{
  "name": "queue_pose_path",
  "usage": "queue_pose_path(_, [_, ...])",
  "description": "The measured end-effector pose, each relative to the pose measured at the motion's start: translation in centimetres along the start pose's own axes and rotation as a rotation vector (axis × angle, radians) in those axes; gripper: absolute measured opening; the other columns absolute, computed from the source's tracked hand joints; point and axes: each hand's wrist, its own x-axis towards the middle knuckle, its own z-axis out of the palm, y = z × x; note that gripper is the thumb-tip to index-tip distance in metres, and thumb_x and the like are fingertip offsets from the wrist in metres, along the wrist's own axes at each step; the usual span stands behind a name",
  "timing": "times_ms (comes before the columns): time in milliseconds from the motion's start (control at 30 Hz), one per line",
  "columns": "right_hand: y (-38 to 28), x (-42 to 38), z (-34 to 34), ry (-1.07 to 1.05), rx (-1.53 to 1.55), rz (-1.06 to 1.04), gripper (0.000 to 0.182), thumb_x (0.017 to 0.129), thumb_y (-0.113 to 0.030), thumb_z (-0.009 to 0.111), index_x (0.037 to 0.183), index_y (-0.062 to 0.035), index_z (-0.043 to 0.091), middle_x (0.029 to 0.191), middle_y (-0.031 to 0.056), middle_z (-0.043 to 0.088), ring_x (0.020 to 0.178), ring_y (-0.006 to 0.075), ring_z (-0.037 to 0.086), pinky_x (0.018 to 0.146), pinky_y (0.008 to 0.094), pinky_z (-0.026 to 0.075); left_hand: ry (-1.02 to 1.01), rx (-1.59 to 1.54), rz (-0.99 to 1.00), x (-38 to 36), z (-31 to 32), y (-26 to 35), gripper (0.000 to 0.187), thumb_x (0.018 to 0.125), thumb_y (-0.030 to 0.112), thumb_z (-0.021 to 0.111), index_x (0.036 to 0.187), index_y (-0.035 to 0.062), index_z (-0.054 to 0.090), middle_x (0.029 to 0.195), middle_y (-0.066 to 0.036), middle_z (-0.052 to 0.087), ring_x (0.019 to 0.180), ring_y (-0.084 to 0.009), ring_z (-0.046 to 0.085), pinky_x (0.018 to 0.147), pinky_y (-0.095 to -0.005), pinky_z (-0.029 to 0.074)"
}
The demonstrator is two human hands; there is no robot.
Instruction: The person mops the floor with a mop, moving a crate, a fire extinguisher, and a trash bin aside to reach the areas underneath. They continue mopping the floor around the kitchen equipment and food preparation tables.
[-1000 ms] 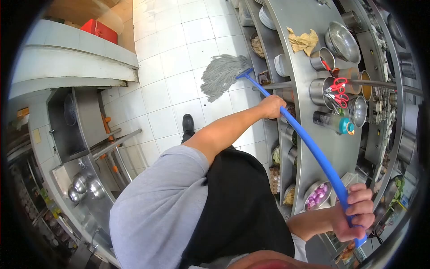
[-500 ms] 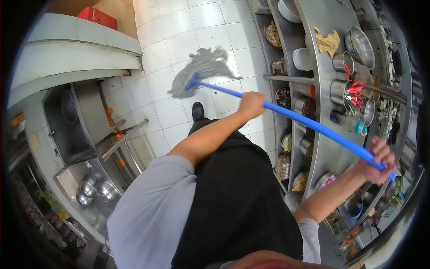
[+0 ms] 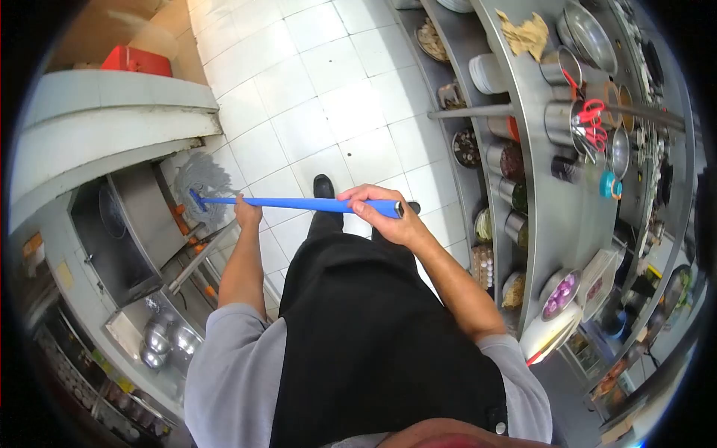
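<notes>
A blue mop handle (image 3: 299, 203) lies nearly level across the view. My left hand (image 3: 248, 213) is closed around it near the mop's end. Higher up the pole, my right hand (image 3: 379, 213) grips it close to its free end. The grey mop head (image 3: 203, 183) spreads on the white tiled floor at the left, beside the metal unit, and a blue clamp joins it to the handle.
A steel shelf unit (image 3: 534, 224) with pots, bowls and red scissors (image 3: 591, 125) runs along the right. At the left stand a white ledge (image 3: 127, 123), a red box (image 3: 137, 61) and a metal cabinet (image 3: 149, 216). Metal bowls (image 3: 155, 337) sit below.
The mop head has moved left toward the metal unit. My left hand has shifted left, and my right hand has come inward from the far right with the pole's end. Both still hold it.
</notes>
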Motion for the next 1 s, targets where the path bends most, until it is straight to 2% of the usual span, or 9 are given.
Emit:
queue_pose_path(67, [-0.3,-1.9,-2.4,0.009,-0.027,-0.078,0.021,0.103,-0.016,0.067,0.118,-0.005,0.077,0.112,0.0066,0.075,0.102,0.0121,0.066,0.087,0.029,0.054,0.112,-0.027,0.078,-1.6,2.3,1.1,0.064,0.086,0.039,0.08,0.139,0.0109,0.058,0.145,-0.031,0.053,0.13,-0.0467,0.058,0.111,-0.0511,0.048])
queue_pose_path(167, [-1.5,-7.2,-9.2,0.096,0.073,-0.092,0.017,0.104,-0.013,0.064,0.11,-0.0045,0.078,0.111,0.0091,0.076,0.109,0.0166,0.067,0.089,0.0313,0.055,0.277,0.1,0.495,-6.3,5.2,6.7,0.049,0.082,0.035,0.085,0.117,0.0054,0.068,0.125,-0.028,0.065,0.118,-0.0447,0.062,0.105,-0.05,0.05])
queue_pose_path(300, [-5.4,-18.4,-19.3,0.32,0.066,-0.358,0.03,0.107,-0.022,0.06,0.089,-0.0004,0.07,0.101,0.0177,0.075,0.109,0.0347,0.07,0.085,0.0408,0.057,0.153,-0.345,0.72,-19.1,6.7,21.1,0.033,0.076,0.026,0.09,0.081,0.0056,0.065,0.078,-0.016,0.063,0.089,-0.0402,0.062,0.096,-0.0492,0.048])
queue_pose_path(467, [-8.5,-37.1,-28.2,0.679,-0.072,-0.606,0.048,0.108,-0.044,0.054,0.079,-0.0071,0.062,0.082,0.0169,0.071,0.102,0.0423,0.069,0.091,0.0536,0.053,-0.079,-0.387,1.2,-36.9,9.0,35.5,0.021,0.082,0.021,0.084,0.083,0.0079,0.067,0.086,-0.011,0.068,0.093,-0.0392,0.065,0.098,-0.0633,0.044])
queue_pose_path(567, [-10.8,-46.6,-27.5,0.92,-0.262,-0.767,0.054,0.108,-0.052,0.051,0.079,-0.0075,0.06,0.082,0.0155,0.069,0.096,0.0392,0.068,0.085,0.0459,0.055,-0.193,-0.536,1.544,-44.1,13.0,41.0,0.018,0.083,0.014,0.083,0.084,0.0057,0.068,0.096,-0.014,0.073,0.106,-0.0395,0.067,0.101,-0.0514,0.047])
queue_pose_path(667, [-12.1,-53.3,-24.1,1.052,-0.43,-0.874,0.057,0.108,-0.056,0.047,0.086,-0.0066,0.063,0.088,0.0155,0.07,0.096,0.0403,0.069,0.083,0.048,0.057,-0.541,-0.529,1.647,-50.3,14.5,45.6,0.026,0.085,0.014,0.083,0.074,0.0069,0.061,0.092,-0.013,0.072,0.1,-0.0382,0.066,0.102,-0.051,0.047])
queue_pose_path(800, [-13.7,-57.7,-16.0,1.191,-0.467,-0.923,0.067,0.107,-0.068,0.039,0.096,-0.0072,0.066,0.091,0.014,0.07,0.1,0.0401,0.07,0.082,0.0439,0.058,-0.806,-0.402,1.898,-55.4,13.2,46.2,0.037,0.09,0.016,0.081,0.07,0.0038,0.052,0.073,-0.014,0.062,0.07,-0.0331,0.06,0.068,-0.0447,0.046])
queue_pose_path(900, [-12.5,-57.5,-11.6,1.189,-0.232,-1.071,0.064,0.109,-0.065,0.037,0.094,-0.0095,0.065,0.088,0.012,0.068,0.1,0.0397,0.07,0.078,0.0433,0.058,-0.928,-0.048,1.942,-55.8,13.5,45.5,0.041,0.09,0.019,0.082,0.068,0.0028,0.051,0.066,-0.015,0.058,0.061,-0.0334,0.057,0.062,-0.0448,0.045])
queue_pose_path(1000, [-11.1,-54.2,-5.4,1.439,-0.215,-0.991,0.057,0.111,-0.057,0.037,0.079,-0.0124,0.052,0.071,0.0085,0.061,0.086,0.0373,0.07,0.068,0.0418,0.054,-0.997,0.035,2.027,-53.2,12.2,44.1,0.042,0.092,0.024,0.08,0.068,0.0003,0.054,0.065,-0.019,0.058,0.06,-0.0379,0.057,0.061,-0.0467,0.045])
